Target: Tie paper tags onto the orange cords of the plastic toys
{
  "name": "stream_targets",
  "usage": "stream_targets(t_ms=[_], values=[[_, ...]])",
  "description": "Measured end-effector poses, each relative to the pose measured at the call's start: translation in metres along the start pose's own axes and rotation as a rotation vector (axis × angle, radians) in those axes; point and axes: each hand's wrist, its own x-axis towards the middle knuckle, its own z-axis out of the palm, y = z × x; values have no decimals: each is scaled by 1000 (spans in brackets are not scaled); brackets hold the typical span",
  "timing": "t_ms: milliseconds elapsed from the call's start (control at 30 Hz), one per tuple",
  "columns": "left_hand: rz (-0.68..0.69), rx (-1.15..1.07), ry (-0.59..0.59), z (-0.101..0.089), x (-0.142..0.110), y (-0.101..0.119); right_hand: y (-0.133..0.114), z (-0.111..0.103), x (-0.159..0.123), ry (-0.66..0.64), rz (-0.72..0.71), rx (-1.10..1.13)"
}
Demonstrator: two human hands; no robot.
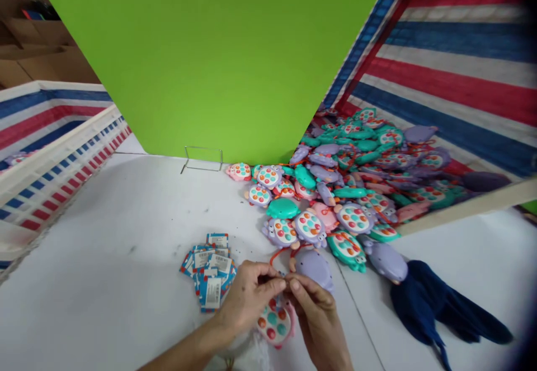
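My left hand (251,292) and my right hand (314,309) meet near the bottom middle, thumbs and fingertips pinched together. What lies between the fingertips is too small and covered to make out; an orange-red cord (274,257) loops just behind them. Partly under the hands lies a pink toy (274,323) with a white face and coloured round buttons. Right behind my right hand a purple toy (314,267) rests back side up. To the left of my left hand is a loose pile of blue and red cards (213,292) with white barcode labels.
Many purple, green and pink button toys (310,224) spill from a tipped striped basket (461,206) at right. A dark blue cloth (432,298) lies beside them. At the back stand a green panel (218,69) and a wire stand (203,158). Another striped basket (62,164) is left.
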Motion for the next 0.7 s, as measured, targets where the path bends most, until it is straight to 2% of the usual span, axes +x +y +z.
stream_targets(t_ms=[233, 467, 567, 700], values=[[-13, -41, -11, -1, -1, -1, -2, 8, -3, -37, 51, 75], [-36, -46, -11, -4, -2, -3, -1, -2, 0, -57, -127, -264], [-65, -55, -57, -7, -5, 0, -1, -5, -1, -45, -55, -221], [-24, 50, -45, -10, -8, 3, -4, -1, -6, -83, 31, -128]])
